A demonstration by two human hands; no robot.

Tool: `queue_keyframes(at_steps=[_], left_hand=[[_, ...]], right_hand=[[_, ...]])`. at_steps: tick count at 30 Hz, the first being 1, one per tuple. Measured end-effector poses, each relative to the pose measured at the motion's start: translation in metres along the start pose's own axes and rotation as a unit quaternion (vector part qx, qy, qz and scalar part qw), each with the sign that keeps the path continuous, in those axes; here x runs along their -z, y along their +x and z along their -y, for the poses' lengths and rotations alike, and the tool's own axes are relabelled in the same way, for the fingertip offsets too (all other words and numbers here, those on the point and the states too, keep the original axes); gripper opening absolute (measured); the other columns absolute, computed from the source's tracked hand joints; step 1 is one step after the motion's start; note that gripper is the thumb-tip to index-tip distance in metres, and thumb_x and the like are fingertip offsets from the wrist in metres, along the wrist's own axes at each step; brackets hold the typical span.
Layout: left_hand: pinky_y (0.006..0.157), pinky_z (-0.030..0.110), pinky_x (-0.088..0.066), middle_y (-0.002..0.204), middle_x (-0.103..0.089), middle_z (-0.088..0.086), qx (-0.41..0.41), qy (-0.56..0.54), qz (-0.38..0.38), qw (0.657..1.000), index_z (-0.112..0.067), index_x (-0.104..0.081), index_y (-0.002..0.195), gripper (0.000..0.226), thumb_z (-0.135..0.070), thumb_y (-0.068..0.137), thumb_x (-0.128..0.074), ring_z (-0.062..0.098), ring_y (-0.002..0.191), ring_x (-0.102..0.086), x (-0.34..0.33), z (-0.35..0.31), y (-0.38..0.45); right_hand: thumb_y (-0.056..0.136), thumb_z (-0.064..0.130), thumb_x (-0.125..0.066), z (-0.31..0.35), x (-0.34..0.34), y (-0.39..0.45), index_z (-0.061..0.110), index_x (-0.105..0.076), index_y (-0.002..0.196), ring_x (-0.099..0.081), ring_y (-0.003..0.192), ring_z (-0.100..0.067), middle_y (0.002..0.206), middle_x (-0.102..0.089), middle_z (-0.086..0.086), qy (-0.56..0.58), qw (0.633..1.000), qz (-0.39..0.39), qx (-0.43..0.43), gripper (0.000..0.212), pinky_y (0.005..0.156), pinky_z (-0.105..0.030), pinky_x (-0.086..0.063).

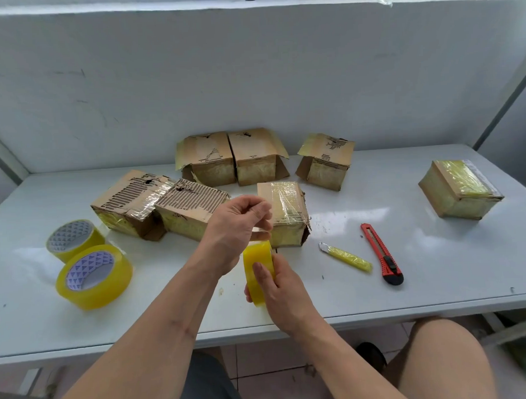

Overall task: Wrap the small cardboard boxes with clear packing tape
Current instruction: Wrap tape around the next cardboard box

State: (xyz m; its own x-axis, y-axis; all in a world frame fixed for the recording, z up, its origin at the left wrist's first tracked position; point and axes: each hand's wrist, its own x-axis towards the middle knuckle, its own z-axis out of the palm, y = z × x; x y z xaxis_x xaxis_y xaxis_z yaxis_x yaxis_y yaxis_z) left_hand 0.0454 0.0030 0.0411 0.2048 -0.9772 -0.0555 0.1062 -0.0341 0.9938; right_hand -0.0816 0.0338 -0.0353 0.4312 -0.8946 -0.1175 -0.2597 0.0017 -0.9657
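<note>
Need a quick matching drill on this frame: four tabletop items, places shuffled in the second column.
1. red box cutter
2. held tape roll
3. two spare tape rolls
4. lone taped box

A. far right of table
B. left side of table
C. gripped in right hand
D. beside the small yellow cutter

Pairs: 1-D, 2-C, 3-B, 4-A

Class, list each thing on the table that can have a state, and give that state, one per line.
Tape roll in hand: gripped by right hand, end pulled out by left hand.
Two spare rolls: lying unused.
Red knife: lying flat, untouched.
Middle box: partly taped.
Far right box: taped shut.
</note>
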Motion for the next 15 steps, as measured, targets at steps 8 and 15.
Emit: queue_keyframes(at_steps=[8, 15], left_hand=[[0.068, 0.037, -0.061, 0.078, -0.066, 0.009, -0.006, -0.072, -0.011, 0.997, -0.002, -0.066, 0.097, 0.009, -0.010, 0.096, -0.061, 0.022, 0.070, -0.065, 0.004, -0.004, 0.002], [0.077, 0.037, -0.060, 0.077, -0.068, 0.006, -0.038, -0.070, -0.029, 0.996, -0.009, -0.069, 0.092, 0.011, -0.018, 0.092, -0.064, 0.019, 0.077, -0.066, 0.009, -0.003, 0.001]], right_hand=[[0.106, 0.044, -0.041, 0.000, 0.006, 0.004, 0.020, -0.050, 0.113, -0.067, 0.068, -0.006, 0.089, -0.072, -0.008, 0.017, 1.000, 0.008, 0.006, 0.027, 0.063, -0.016, -0.049], [0.105, 0.045, -0.042, -0.001, 0.007, 0.006, 0.017, -0.049, 0.115, -0.066, 0.068, -0.005, 0.086, -0.072, -0.005, 0.010, 1.000, 0.015, 0.001, 0.030, 0.063, -0.014, -0.049]])
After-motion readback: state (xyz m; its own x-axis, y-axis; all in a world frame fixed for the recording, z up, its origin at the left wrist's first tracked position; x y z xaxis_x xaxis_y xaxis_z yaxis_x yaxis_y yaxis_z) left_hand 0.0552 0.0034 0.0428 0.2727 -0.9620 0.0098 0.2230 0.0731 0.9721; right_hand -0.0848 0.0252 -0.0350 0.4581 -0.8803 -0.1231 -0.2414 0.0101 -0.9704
